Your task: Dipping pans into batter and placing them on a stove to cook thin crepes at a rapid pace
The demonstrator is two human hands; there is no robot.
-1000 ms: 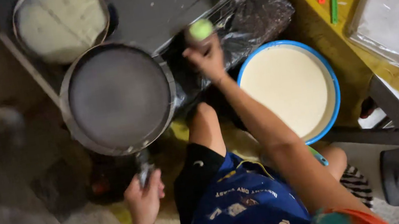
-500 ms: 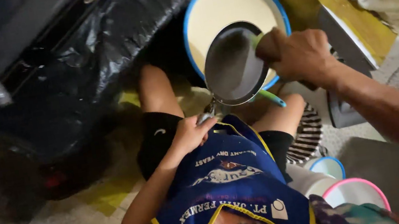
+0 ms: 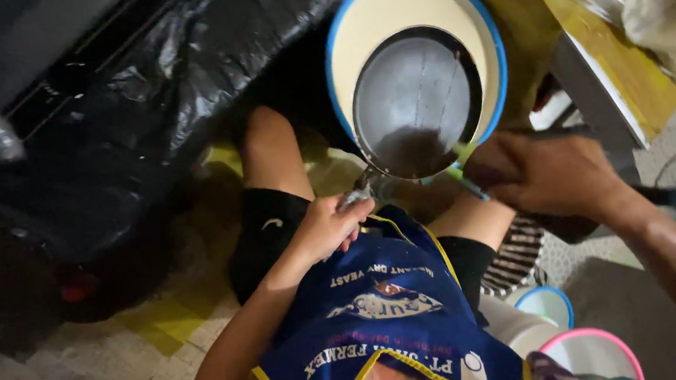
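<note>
My left hand [image 3: 328,227] is curled tight around the handle of the dark pan [image 3: 417,104], gripping it just where the handle leaves the pan's near edge. From that grip the handle's long axis runs up and to the right, so the pan lies beyond the left hand, tipped over the blue-rimmed basin [image 3: 494,41]. The pan is round, shallow and matte grey-black, with a darker wet-looking patch at its low, near side. My right hand [image 3: 546,177] sits just to the right of the pan's near edge, fingers closed around a slim green-handled tool [image 3: 463,180] whose tip reaches in toward the pan; what the tool ends in I cannot tell, since the hand covers most of it. Both hands are close to the pan, but only the left carries it.

The basin under the pan is round, and holds a smooth, pale cream batter that fills it nearly to the rim. Left of the basin lies crinkled, glossy black plastic sheeting [image 3: 163,91]. Below the pan, a blue apron [image 3: 385,326] with yellow trim covers my lap.
</note>
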